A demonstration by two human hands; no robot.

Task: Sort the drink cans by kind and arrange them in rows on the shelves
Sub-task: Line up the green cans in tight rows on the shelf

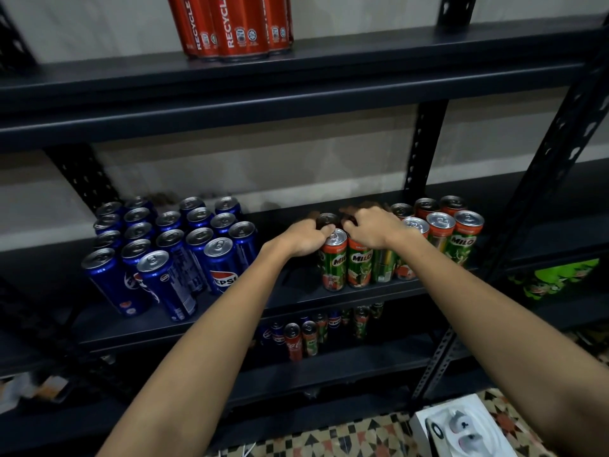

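Note:
On the middle shelf [296,301] several green Milo cans [359,265] stand in rows at the right, and several blue Pepsi cans [224,262] stand in rows at the left. My left hand [303,237] grips the top of the leftmost front Milo can [333,262]. My right hand [372,227] lies with curled fingers over the tops of the Milo cans beside it, and what it holds is hidden. Red cola cans [230,24] stand on the top shelf.
The lower shelf holds a mixed cluster of cans [309,334]. A green packet [557,282] lies beyond the rack's right upright [514,245]. A white box [461,430] sits on the patterned floor at the bottom right.

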